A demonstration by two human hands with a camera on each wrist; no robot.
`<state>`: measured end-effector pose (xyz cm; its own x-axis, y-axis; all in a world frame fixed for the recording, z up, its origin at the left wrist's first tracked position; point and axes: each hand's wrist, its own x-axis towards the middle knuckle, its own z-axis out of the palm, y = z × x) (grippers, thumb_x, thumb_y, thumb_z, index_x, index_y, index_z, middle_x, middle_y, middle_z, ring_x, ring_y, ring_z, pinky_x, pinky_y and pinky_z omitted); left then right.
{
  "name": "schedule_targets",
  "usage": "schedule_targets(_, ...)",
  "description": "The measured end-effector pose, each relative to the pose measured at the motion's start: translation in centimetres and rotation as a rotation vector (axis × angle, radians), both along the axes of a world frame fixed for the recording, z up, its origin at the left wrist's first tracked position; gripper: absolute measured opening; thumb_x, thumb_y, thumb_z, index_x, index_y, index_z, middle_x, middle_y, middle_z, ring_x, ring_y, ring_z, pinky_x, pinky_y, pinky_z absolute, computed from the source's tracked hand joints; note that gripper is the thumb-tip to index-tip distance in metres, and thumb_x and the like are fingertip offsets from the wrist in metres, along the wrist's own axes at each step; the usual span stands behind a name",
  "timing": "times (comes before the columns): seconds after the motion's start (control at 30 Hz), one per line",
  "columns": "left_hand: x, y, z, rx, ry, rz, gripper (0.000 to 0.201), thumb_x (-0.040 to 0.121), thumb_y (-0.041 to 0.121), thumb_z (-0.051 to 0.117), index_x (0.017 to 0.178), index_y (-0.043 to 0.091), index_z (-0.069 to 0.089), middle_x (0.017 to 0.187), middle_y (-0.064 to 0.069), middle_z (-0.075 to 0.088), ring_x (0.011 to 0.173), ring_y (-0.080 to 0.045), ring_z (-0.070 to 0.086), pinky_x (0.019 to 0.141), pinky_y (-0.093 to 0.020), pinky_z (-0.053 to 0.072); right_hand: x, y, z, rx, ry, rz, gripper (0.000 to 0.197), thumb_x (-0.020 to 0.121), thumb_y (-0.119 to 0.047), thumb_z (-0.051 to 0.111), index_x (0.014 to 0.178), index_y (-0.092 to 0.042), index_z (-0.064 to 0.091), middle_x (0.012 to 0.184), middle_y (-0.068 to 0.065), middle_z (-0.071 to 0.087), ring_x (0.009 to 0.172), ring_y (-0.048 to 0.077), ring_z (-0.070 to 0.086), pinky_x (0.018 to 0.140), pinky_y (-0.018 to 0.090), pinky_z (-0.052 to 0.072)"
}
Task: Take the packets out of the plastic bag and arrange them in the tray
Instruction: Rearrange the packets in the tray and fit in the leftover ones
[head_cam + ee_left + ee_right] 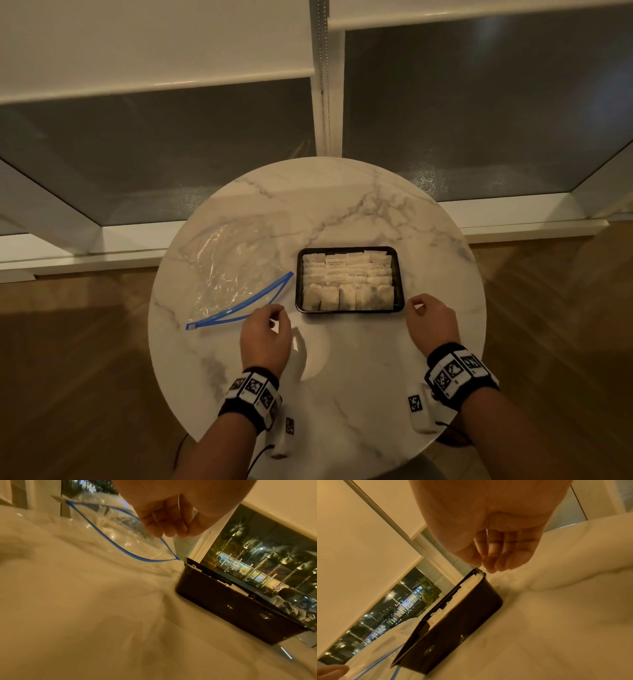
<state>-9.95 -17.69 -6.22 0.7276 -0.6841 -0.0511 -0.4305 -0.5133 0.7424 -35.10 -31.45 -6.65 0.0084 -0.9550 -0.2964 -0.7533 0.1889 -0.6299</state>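
Observation:
A black tray sits mid-table, packed with rows of pale packets. To its left lies the clear plastic bag with a blue zip edge, its mouth gaping and no packets showing inside. My left hand hovers at the near end of the zip, fingers loosely curled, holding nothing. In the left wrist view the left hand hangs just over the bag. My right hand is by the tray's front right corner, loosely curled. Its fingertips are just above the tray's rim.
The round marble table ends close behind my wrists and just past the bag on the left. A window wall with roller blinds stands beyond the far edge. Wooden floor surrounds the table.

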Motion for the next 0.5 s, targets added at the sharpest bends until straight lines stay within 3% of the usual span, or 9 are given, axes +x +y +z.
schedule_targets(0.1, 2.5, 3.2, 0.1, 0.003, -0.183, 0.014, 0.013, 0.088, 0.014, 0.071, 0.100, 0.018, 0.072, 0.092, 0.007, 0.064, 0.089, -0.013, 0.056, 0.083, -0.033, 0.048, 1.3, 1.6, 0.6, -0.007, -0.004, 0.049, 0.009, 0.093, -0.021, 0.057, 0.089, -0.022, 0.065, 0.068, -0.004, 0.063, 0.063, 0.013, 0.060, 0.059, 0.027, 0.050)
schedule_targets(0.23, 6.4, 5.7, 0.5, 0.009, -0.232, 0.117, 0.019, 0.085, 0.008, 0.071, 0.103, 0.014, 0.069, 0.100, 0.000, 0.063, 0.097, -0.019, 0.055, 0.090, -0.038, 0.048, 3.9, 3.1, 0.7, -0.212, 0.164, 0.289, 0.005, 0.086, -0.018, 0.062, 0.085, -0.017, 0.066, 0.082, -0.003, 0.059, 0.082, 0.018, 0.058, 0.067, 0.032, 0.051)
schedule_targets(0.37, 6.1, 3.8, 1.1, 0.026, -0.189, -0.202, 0.012, 0.088, 0.010, 0.068, 0.094, 0.020, 0.067, 0.090, 0.009, 0.060, 0.085, -0.011, 0.056, 0.080, -0.037, 0.055, 7.8, 3.9, 0.6, -0.311, 0.344, 0.584, 0.023, 0.080, -0.024, 0.064, 0.101, -0.018, 0.070, 0.100, 0.001, 0.063, 0.096, 0.023, 0.057, 0.078, 0.036, 0.052)
schedule_targets(0.5, 3.4, 0.6, 0.7, 0.083, -0.239, -0.471, 0.020, 0.092, 0.022, 0.062, 0.112, 0.023, 0.066, 0.111, 0.007, 0.063, 0.105, -0.012, 0.056, 0.095, -0.027, 0.047, 10.7, 3.9, 0.6, -0.226, 0.437, 0.685, 0.034, 0.093, -0.039, 0.044, 0.118, -0.025, 0.062, 0.116, -0.002, 0.061, 0.108, 0.020, 0.053, 0.093, 0.039, 0.043)
